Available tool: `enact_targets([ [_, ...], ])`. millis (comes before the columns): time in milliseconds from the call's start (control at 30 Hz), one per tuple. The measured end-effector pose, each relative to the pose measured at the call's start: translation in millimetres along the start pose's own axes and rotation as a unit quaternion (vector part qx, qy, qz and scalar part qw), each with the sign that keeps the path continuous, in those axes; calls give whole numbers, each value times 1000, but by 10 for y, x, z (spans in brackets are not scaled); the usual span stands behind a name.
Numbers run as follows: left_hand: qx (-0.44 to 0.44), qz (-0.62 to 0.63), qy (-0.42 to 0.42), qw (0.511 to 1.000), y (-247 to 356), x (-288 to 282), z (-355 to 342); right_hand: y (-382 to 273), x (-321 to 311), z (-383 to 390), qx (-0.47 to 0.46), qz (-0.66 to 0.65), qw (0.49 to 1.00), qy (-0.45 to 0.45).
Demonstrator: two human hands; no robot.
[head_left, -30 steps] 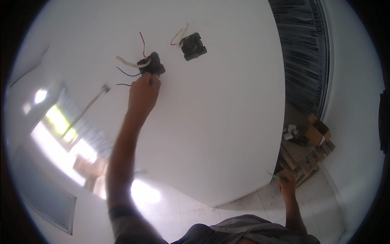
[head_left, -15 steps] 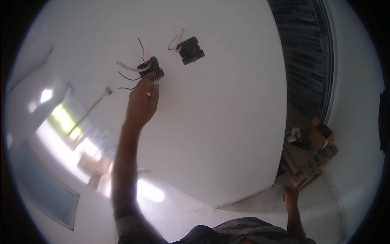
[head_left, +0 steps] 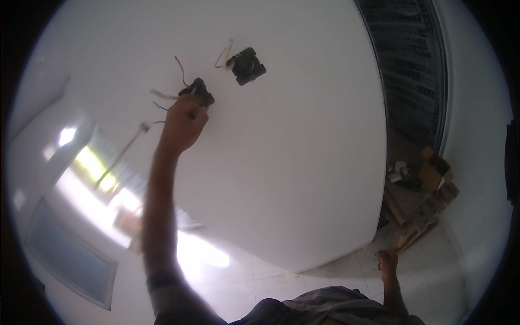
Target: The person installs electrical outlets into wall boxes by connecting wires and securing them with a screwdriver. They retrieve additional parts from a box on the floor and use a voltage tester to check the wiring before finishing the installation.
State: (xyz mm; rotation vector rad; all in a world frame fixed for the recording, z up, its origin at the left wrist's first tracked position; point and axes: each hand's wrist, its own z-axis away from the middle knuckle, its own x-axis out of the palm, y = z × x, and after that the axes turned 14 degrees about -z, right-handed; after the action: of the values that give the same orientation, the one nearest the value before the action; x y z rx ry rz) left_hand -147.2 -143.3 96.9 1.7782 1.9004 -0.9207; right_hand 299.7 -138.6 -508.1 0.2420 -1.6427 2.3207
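My left hand [head_left: 184,123] is raised to a black electrical box [head_left: 200,92] on the white wall, its fingers curled at the lower edge. What they grip is hidden behind the hand. A red wire [head_left: 182,69], a white cable [head_left: 162,94] and a blue wire [head_left: 159,105] stick out from this box. Up and to the right is a second black electrical box [head_left: 247,66], with a white cable [head_left: 229,50] at its side. Low at the right, my right hand [head_left: 388,264] is closed around a screwdriver [head_left: 376,253] with a green handle, held away from the wall.
The white wall [head_left: 287,162] ends at a right-hand edge, beyond which a dark covered panel [head_left: 406,70] stands. An open cardboard box [head_left: 433,170] sits atop wooden pieces [head_left: 420,216] on the tiled floor [head_left: 346,273]. A cable [head_left: 122,154] hangs from the wall at left.
The fingers of my left hand have curled in more at the box, and the hand's back now faces me. My right hand still holds the screwdriver low. The view has shifted slightly.
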Motion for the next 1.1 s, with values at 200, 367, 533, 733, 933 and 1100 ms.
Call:
enact_targets([
  [200, -103, 85, -84, 987, 67, -90, 78, -224, 100, 12, 45, -62, 997, -24],
  [367, -125, 230, 1, 965, 171, -1, 660, -906, 544, 31, -8, -76, 994, -82],
  [533, -129, 357, -45, 924, 592, 809, 1522, -2432, 1580, 351, -175, -65, 963, -195],
  [733, -188, 491, -214, 823, 1227, 1806, 2704, -3906, 2662, 1289, -565, 129, 760, -293],
  [933, -129, 473, -395, 777, 1441, 2157, 3698, -4436, 3795, 1613, -744, 268, 541, -285],
  [1100, -106, 442, -456, 765, 1359, 2356, 4322, -4640, 4597, 1479, -760, 452, 425, -194],
])
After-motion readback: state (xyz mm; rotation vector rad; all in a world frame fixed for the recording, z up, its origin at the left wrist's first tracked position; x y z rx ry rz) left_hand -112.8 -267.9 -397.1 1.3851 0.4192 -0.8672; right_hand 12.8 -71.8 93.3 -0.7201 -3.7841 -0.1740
